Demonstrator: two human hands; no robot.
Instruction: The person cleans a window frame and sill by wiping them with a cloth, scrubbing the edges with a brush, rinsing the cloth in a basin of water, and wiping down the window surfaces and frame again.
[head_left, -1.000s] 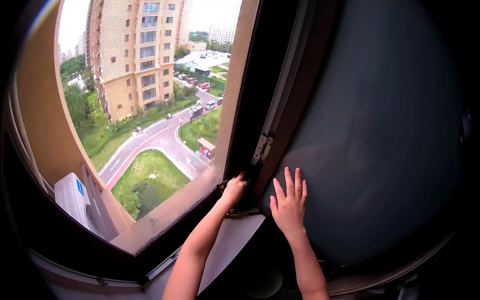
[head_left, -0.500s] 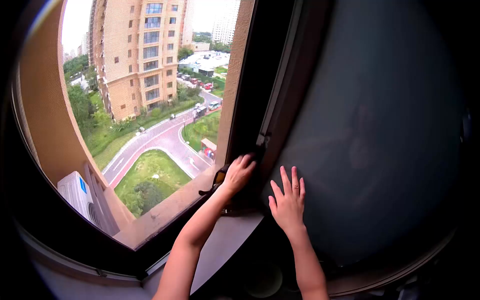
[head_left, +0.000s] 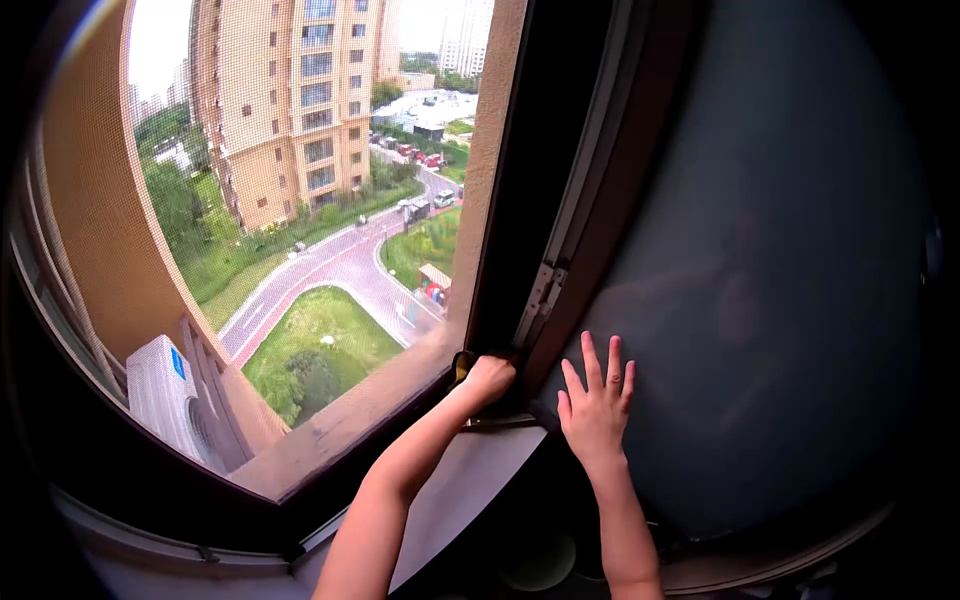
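My left hand (head_left: pixel 490 379) is closed at the lower corner of the dark window frame (head_left: pixel 540 180). Something dark with a yellowish patch (head_left: pixel 461 366) shows beside its knuckles; what the fingers grip is hidden. My right hand (head_left: pixel 598 405) lies with fingers spread against the dark glass pane (head_left: pixel 760 260) on the right. Between the two hands runs the brown edge of the sash, with a metal hinge piece (head_left: pixel 544 289) above my left hand.
Below my left forearm is a pale sill (head_left: pixel 470 475). Behind the mesh screen at left stand an outdoor air-conditioner unit (head_left: pixel 165 400) and a tall building (head_left: pixel 290 110). A round pale object (head_left: pixel 540 558) sits at the bottom.
My left hand has gone from a looser, blurred pose over the frame corner to a closed one lower down. My right hand keeps its spread pose on the glass. The view has shifted slightly.
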